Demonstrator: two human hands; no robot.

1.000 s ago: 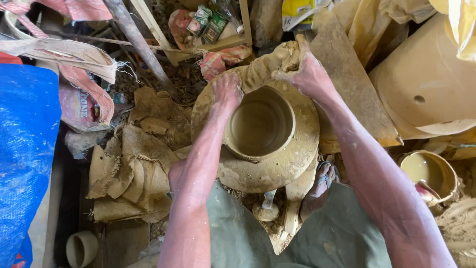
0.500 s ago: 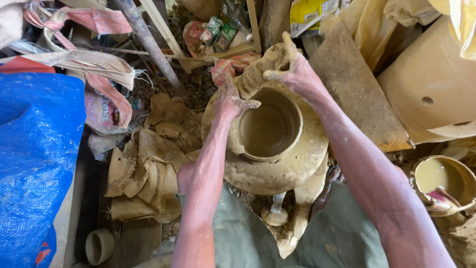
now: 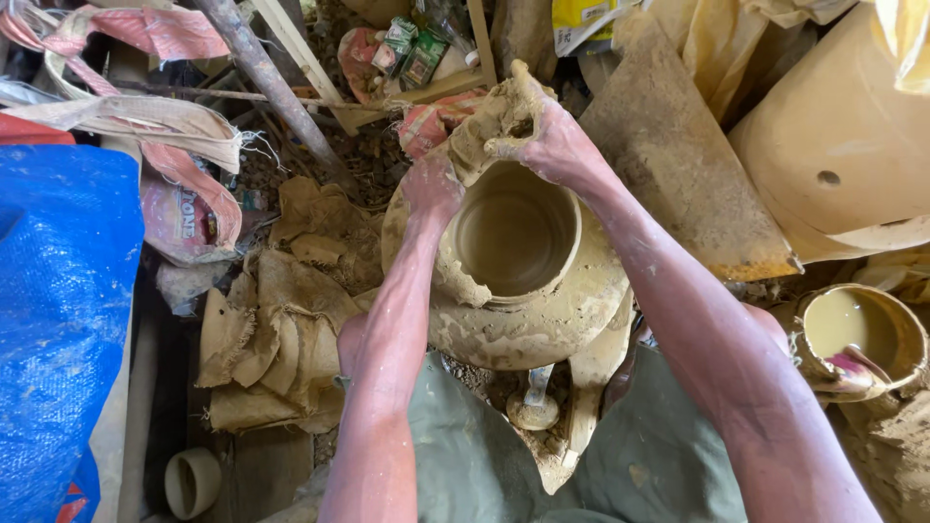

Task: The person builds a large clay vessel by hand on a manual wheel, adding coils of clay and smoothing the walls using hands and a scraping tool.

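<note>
Left arm: reaches forward from the lower edge, forearm coated in slip, ending at the pot's left shoulder.
Left hand (image 3: 431,189): fingers curled together, pressed flat on the outer rim; grip not clamped on anything, only bearing against the clay.
Right arm: comes in from the lower right, crossing over the pot's right side.
Right hand (image 3: 552,140): grip clamped on a lump of wet clay (image 3: 489,126), held at the far edge of the rim.
Clay pot (image 3: 513,266): round, wide-mouthed, upright between the two forearms, in front of the person's green-clad knees.
Small bowl of slurry (image 3: 857,334): to the right, well apart from the pot.
Torn sacking (image 3: 271,329): heaped on the floor left of the pot.
Blue tarpaulin (image 3: 58,320): at the far left edge.
Large pale vessel (image 3: 843,136): upper right.
</note>
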